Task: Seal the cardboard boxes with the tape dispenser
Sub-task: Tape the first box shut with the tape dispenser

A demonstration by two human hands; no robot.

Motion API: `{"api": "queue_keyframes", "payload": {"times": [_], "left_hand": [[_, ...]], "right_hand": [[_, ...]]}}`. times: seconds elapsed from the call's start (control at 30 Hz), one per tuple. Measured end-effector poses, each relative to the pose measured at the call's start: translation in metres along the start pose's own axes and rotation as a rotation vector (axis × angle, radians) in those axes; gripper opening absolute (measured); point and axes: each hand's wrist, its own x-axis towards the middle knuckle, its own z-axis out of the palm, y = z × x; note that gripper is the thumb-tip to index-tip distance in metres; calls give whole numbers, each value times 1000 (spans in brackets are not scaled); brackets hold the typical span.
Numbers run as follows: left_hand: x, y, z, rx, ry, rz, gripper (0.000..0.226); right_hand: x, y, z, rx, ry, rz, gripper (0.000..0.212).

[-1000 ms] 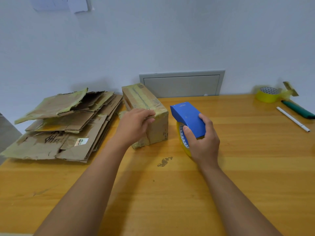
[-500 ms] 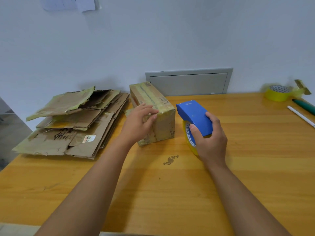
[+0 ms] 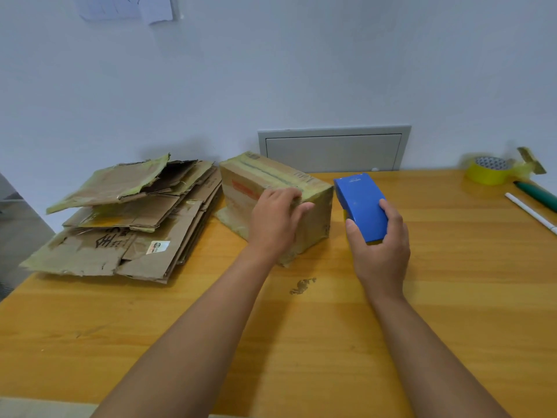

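Blue plastic fills our right hand [image 3: 380, 248], fingers and thumb curled around the tape dispenser [image 3: 360, 205], which sits just to the right of the cardboard box [image 3: 265, 182] on the wooden table [image 3: 452, 297]. A sliver of yellow tape shows under the dispenser's shell at our palm. Our left hand [image 3: 275, 220] grips the near top corner of the box, fingers bent over its taped top edge and thumb on the end face; the box sits skewed, its long side running away toward the wall, a yellowed tape strip along its top seam. To its left lies a stack of flattened cardboard [image 3: 126, 218], touching or nearly touching the box. At the far right edge of the table we see a yellow tape roll [image 3: 489, 170], a green pen [image 3: 536, 193] and a white pen [image 3: 530, 212], well apart from our hands. A small scuff [image 3: 302, 286] marks the wood between our forearms.
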Motion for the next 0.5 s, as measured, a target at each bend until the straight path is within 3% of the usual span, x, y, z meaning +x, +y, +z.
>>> {"api": "queue_keyframes", "payload": {"times": [0.27, 0.5], "left_hand": [[6, -11, 0, -175, -164, 91, 38], [7, -3, 7, -177, -105, 103, 25]], "right_hand": [[4, 3, -1, 11, 62, 38, 66], [0, 1, 1, 30, 36, 38, 66]]}}
